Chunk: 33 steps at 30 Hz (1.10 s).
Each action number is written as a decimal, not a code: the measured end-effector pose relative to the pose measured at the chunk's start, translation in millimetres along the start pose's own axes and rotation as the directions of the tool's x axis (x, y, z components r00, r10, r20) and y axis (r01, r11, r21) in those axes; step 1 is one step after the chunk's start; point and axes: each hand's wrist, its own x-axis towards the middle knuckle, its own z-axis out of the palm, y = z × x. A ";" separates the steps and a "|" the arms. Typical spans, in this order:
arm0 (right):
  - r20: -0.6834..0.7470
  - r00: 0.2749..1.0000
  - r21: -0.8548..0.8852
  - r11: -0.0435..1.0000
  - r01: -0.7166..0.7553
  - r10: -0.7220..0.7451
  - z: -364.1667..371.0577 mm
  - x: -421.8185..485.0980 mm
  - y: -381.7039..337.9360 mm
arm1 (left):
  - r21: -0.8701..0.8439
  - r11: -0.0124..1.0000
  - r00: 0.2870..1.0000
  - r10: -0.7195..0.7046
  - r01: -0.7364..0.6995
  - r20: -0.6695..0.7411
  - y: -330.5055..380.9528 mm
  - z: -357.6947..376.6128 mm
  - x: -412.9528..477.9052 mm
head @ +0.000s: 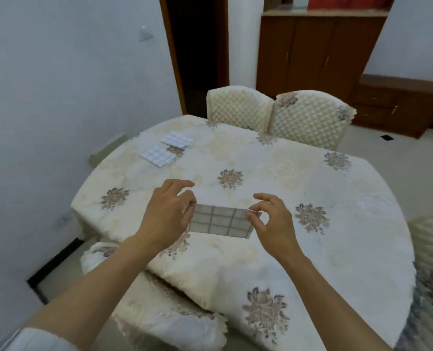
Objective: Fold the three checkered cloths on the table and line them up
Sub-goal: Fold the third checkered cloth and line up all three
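A grey-lined checkered cloth (221, 221) hangs folded between my hands, just above the table's near part. My left hand (168, 211) pinches its upper left corner with thumb and forefinger. The upper right corner is pinched by my right hand (269, 219). Two more checkered cloths lie folded at the table's far left, one (157, 156) nearer to me and the other (177, 140) just behind it, side by side and a little apart.
The round table (273, 249) wears a cream floral tablecloth. Two quilted chairs (309, 117) stand at its far side, another chair (159, 320) sits below my left arm. A wall is close on the left, wooden cabinets stand behind.
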 end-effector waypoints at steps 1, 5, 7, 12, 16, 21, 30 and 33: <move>0.001 1.000 -0.013 1.000 0.005 -0.005 6.9 3.2 -9.0 | -0.016 1.000 1.000 -0.008 0.007 -0.011 -12.0 -2.5 -0.7; -0.048 0.999 -0.066 0.998 0.023 -0.026 35.1 14.3 -40.6 | -0.080 0.996 0.999 0.027 -0.028 -0.020 -60.5 -2.2 -1.2; -0.086 0.996 -0.098 0.995 -0.017 0.009 52.9 16.5 -53.9 | -0.121 0.991 0.998 0.056 -0.057 -0.012 -85.2 -2.2 -0.7; -0.134 0.990 -0.131 0.989 -0.067 0.049 94.6 9.8 -78.4 | -0.201 0.976 0.995 0.092 -0.084 0.030 -132.6 -2.8 -0.8; -0.162 0.980 -0.106 0.985 -0.136 0.118 110.2 6.5 -84.2 | -0.221 0.970 0.992 0.119 -0.105 0.050 -150.7 -0.2 0.2; -0.159 0.978 -0.076 0.986 -0.147 0.133 120.9 23.5 -84.5 | -0.213 0.974 0.994 0.089 -0.074 0.065 -163.0 -1.3 4.6; -0.167 0.975 -0.020 0.989 -0.150 0.144 160.4 51.8 -94.7 | -0.198 0.978 0.993 0.079 -0.061 0.085 -203.3 -9.5 25.7; -0.211 0.964 -0.048 0.983 -0.175 0.161 171.2 67.5 -101.4 | -0.245 0.968 0.993 0.080 -0.057 0.088 -219.2 1.8 43.0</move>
